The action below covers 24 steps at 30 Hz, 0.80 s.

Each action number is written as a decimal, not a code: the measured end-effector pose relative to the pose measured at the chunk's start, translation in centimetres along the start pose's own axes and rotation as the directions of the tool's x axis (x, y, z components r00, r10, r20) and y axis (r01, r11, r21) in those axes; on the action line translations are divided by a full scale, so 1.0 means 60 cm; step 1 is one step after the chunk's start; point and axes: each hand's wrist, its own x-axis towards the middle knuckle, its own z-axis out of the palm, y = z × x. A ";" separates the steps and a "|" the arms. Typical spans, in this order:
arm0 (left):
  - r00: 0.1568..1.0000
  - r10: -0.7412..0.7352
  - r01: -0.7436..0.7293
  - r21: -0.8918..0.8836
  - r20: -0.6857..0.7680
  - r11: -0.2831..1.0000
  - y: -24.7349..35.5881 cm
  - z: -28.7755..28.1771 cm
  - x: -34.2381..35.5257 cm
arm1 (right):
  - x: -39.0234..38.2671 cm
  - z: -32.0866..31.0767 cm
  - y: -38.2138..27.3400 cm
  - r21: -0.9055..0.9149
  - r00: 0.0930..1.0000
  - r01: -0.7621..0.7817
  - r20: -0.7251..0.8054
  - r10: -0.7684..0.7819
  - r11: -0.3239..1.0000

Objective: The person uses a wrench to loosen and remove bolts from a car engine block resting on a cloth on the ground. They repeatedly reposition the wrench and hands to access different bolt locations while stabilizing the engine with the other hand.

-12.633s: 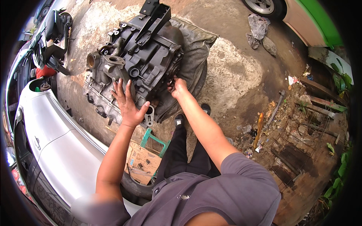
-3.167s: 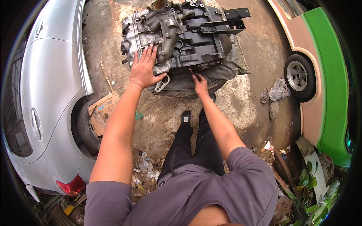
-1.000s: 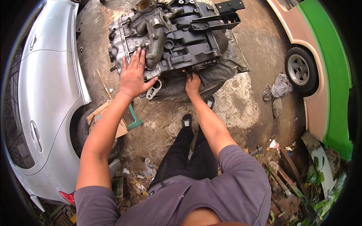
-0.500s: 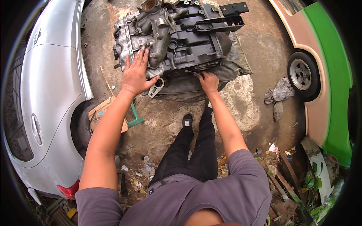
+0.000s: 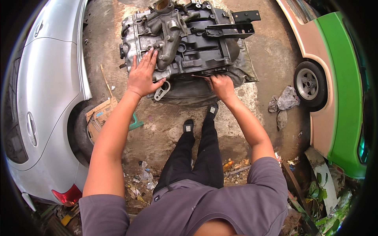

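A car engine (image 5: 197, 59) with a grey metal manifold (image 5: 170, 43) on top sits in front of me. My left hand (image 5: 142, 76) lies on its near left part, fingers spread against the metal beside the manifold. Below that palm a grey metal bracket with round holes (image 5: 162, 91) sticks out of the engine. At the engine's near lower edge my right hand (image 5: 223, 86) has its fingers closed on a thin rod-like tool (image 5: 201, 76). The tool points left under the engine's edge; its exact kind is too small to tell, and its far tip is hard to make out.
A dark sheet (image 5: 185, 95) lies under the engine. A silver car (image 5: 53, 78) stands at the left, a green and tan vehicle (image 5: 344, 98) at the right. Rags (image 5: 287, 100) lie near its wheel. An open box (image 5: 101, 116) stands by the silver car's tyre, and litter covers the near ground.
My right hand has shifted slightly to the right, and more of the thin tool shows. My left hand stays on the engine. The view has moved a little, and my right foot has shifted.
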 end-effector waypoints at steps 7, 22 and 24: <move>1.000 -0.001 0.001 0.030 0.003 1.000 -0.001 0.000 0.001 | -0.008 -0.001 -0.015 0.101 0.967 -0.191 0.190 0.169 0.976; 0.999 -0.008 0.009 -0.024 0.045 1.000 -0.003 -0.003 0.005 | 0.010 -0.047 -0.059 0.297 0.350 -0.934 0.871 0.345 0.197; 0.999 -0.007 0.009 -0.035 0.054 0.999 -0.003 -0.006 0.008 | 0.007 -0.053 -0.057 0.282 0.247 -0.937 0.952 0.181 -0.205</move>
